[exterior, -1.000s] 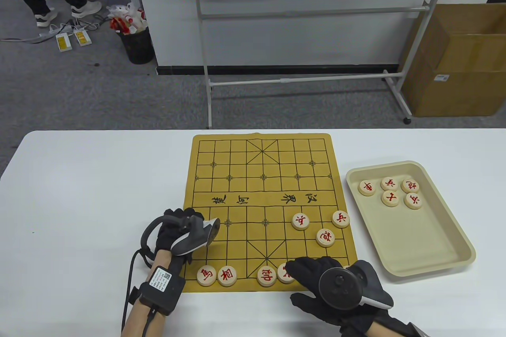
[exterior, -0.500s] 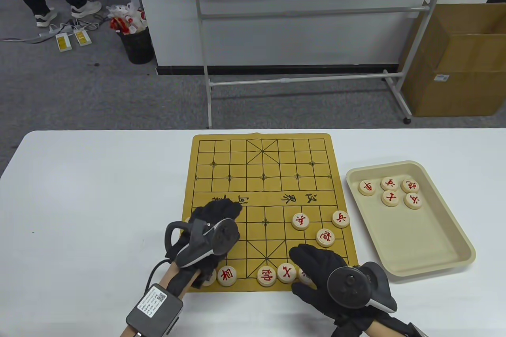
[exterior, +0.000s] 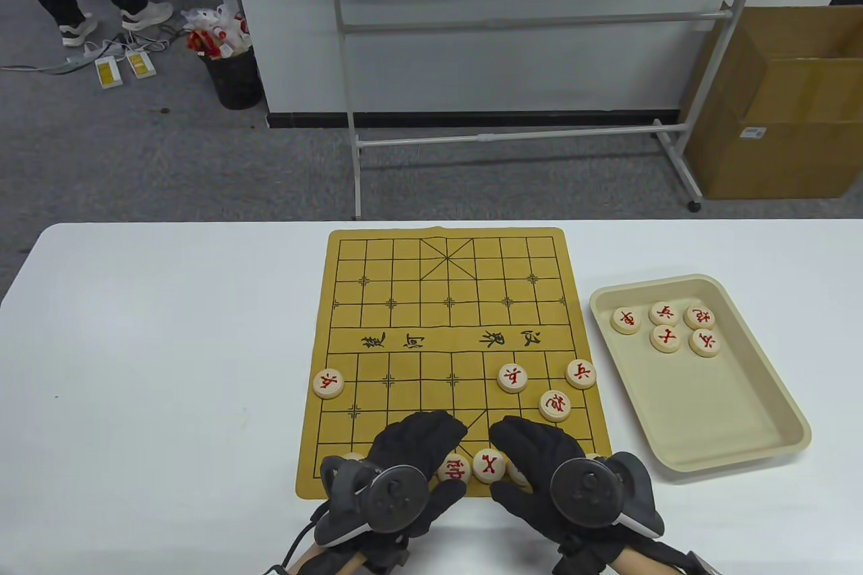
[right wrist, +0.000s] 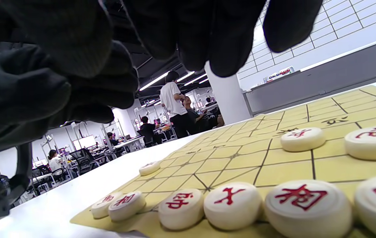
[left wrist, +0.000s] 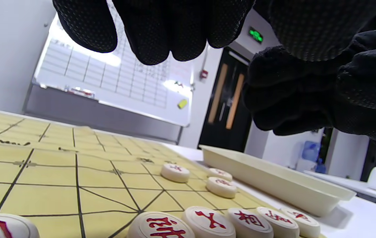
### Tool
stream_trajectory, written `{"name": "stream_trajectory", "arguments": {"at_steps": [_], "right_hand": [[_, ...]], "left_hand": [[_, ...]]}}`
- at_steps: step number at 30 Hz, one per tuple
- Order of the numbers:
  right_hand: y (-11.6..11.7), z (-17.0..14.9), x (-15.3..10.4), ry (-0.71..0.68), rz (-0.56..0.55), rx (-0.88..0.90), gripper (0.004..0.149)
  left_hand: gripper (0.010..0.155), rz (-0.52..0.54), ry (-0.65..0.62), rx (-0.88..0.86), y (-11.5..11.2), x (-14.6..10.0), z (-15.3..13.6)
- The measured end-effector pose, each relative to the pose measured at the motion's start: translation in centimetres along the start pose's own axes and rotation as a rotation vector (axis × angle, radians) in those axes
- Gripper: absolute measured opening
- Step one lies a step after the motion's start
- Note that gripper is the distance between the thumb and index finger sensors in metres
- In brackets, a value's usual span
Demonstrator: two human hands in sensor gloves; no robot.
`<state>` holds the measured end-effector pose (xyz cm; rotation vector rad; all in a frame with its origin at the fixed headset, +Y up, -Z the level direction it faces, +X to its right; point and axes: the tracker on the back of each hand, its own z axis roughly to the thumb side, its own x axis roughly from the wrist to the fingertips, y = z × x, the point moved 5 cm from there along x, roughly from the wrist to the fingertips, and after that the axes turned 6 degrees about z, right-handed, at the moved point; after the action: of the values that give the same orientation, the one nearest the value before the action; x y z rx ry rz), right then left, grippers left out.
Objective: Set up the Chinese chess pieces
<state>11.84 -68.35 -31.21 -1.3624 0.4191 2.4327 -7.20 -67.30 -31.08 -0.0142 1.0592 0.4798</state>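
Note:
A yellow chess board mat (exterior: 445, 305) lies mid-table. Round wooden pieces with red characters stand on its near half: one at the left edge (exterior: 328, 383), three to the right (exterior: 512, 378) (exterior: 581, 373) (exterior: 555, 405), and a near row (exterior: 488, 465) partly hidden under my hands. My left hand (exterior: 418, 447) and right hand (exterior: 532, 454) hover side by side over that row, fingers relaxed, holding nothing. In the left wrist view the fingers (left wrist: 161, 29) hang above the row (left wrist: 209, 221). The right wrist view shows empty fingers (right wrist: 207, 33) over the row (right wrist: 232, 205).
A beige tray (exterior: 735, 420) right of the board holds several more red pieces (exterior: 664, 338) at its far end. The far half of the board carries no pieces. A whiteboard stand and a cardboard box stand beyond the table.
My left hand left a piece at the board's left edge, then drew back and right to the near row. The right hand shifted slightly right, uncovering a near-row piece.

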Motion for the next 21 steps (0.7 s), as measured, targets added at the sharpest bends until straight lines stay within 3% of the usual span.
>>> {"name": "stream_trajectory", "arguments": {"at_steps": [3,6,9,12,15,19,21], "right_hand": [[-1.0,0.0,0.1,0.004,-0.012,-0.016,0.075],[-4.8,-0.9,0.3,0.034,-0.052,-0.138,0.074],[-9.8,-4.7,1.6,0.183,-0.149,-0.172,0.071],[-11.8,-9.4,4.2,0.324,-0.126,-0.254,0.069],[-11.2,-15.0,7.6,0.456,-0.022,-0.409,0.065],[-8.1,-21.8,11.2,0.606,0.217,-0.538,0.067],[-6.8,-24.5,12.1,0.692,0.276,-0.544,0.069]], "left_hand": [[0.077,-0.011,-0.001,-0.008,-0.1,0.0,0.0],[0.077,-0.011,-0.004,-0.007,-0.1,0.0,0.0],[0.077,-0.015,-0.007,-0.014,-0.1,0.0,0.1],[0.077,-0.017,-0.017,-0.008,-0.1,-0.1,0.3],[0.077,-0.017,-0.020,-0.001,-0.1,-0.1,0.3],[0.077,-0.019,-0.015,0.005,-0.1,-0.1,0.2],[0.077,-0.027,-0.012,0.004,-0.2,-0.1,0.1]]}}
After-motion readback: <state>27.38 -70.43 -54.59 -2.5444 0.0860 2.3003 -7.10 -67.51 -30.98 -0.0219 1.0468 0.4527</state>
